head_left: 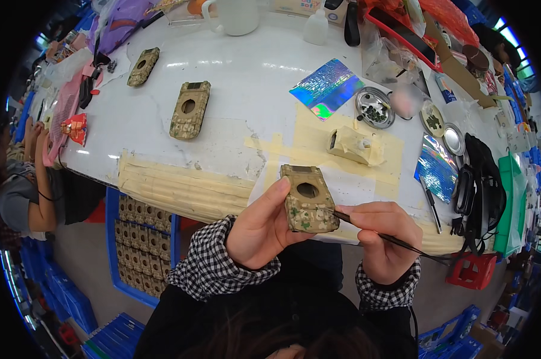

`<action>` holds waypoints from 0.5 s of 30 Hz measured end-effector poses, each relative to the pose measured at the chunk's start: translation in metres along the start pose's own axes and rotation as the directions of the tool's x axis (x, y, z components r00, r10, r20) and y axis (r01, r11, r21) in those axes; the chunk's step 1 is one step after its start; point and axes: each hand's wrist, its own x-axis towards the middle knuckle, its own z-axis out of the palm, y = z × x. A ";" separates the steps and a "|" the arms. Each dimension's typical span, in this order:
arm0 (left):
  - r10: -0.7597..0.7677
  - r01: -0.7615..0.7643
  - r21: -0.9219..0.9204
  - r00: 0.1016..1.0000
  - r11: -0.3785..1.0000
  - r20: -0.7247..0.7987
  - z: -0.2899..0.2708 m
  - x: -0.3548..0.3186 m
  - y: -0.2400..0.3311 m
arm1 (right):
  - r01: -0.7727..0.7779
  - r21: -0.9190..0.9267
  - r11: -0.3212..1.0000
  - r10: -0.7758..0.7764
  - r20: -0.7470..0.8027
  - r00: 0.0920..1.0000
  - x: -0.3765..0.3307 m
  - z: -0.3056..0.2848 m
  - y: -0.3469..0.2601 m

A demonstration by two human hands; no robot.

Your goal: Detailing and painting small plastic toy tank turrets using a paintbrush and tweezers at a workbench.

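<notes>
You have bare tabletop (246,90) ahead on your left. On your right, a taped block (355,145), paint dish (375,107) and holographic sheets (326,87) crowd it.

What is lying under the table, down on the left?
Under the table sits a blue crate filled with rows of camouflage-patterned blocks. The table edge covers its far end, so its full contents are hidden.

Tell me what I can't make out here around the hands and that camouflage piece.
Head view only:
- Brush tip: too fine to tell whether it touches the camouflage block.
- Block's underside: hidden by the left hand.
- Contents of the round tin: too small.
- Right hand palm: turned away.
</notes>
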 end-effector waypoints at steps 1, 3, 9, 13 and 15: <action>0.001 -0.001 0.005 1.000 1.000 -0.005 0.000 0.000 0.000 | 0.001 -0.006 1.000 -0.001 0.004 1.000 0.000 0.000 0.000; 0.003 -0.003 0.000 1.000 1.000 0.003 0.000 -0.001 0.000 | -0.001 -0.013 1.000 0.001 0.009 1.000 0.000 0.000 0.000; 0.007 -0.006 -0.010 1.000 1.000 0.021 -0.001 0.000 0.000 | -0.011 -0.018 1.000 0.011 0.007 1.000 0.000 0.000 -0.002; 0.003 -0.003 -0.008 1.000 1.000 0.018 -0.002 0.000 -0.001 | 0.002 -0.033 0.999 -0.001 0.009 1.000 0.000 0.001 -0.002; 0.004 -0.004 0.003 1.000 1.000 0.012 0.000 -0.001 0.000 | 0.010 -0.040 0.999 -0.010 0.012 1.000 0.000 0.000 -0.002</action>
